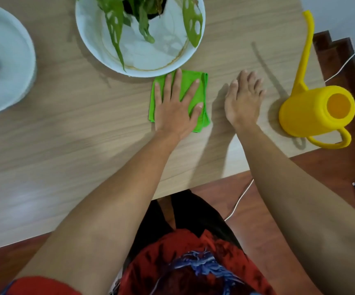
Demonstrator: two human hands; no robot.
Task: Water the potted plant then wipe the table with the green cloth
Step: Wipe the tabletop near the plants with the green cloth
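A folded green cloth (201, 88) lies on the wooden table (66, 135), just below the rim of a white saucer. My left hand (175, 107) presses flat on the cloth with its fingers spread. To its right, my right hand (243, 99) rests on the bare tabletop, fingers loosely together and holding nothing. The potted plant (142, 20) with holed green leaves stands in the big white saucer (151, 58) at the top centre. A yellow watering can (315, 109) with a long spout stands upright at the table's right edge, apart from both hands.
A second white saucer (8, 60) with another plant sits at the far left. A white cable (239, 201) trails over the red-brown floor below the table's front edge. Wooden steps (338, 56) lie beyond the right edge.
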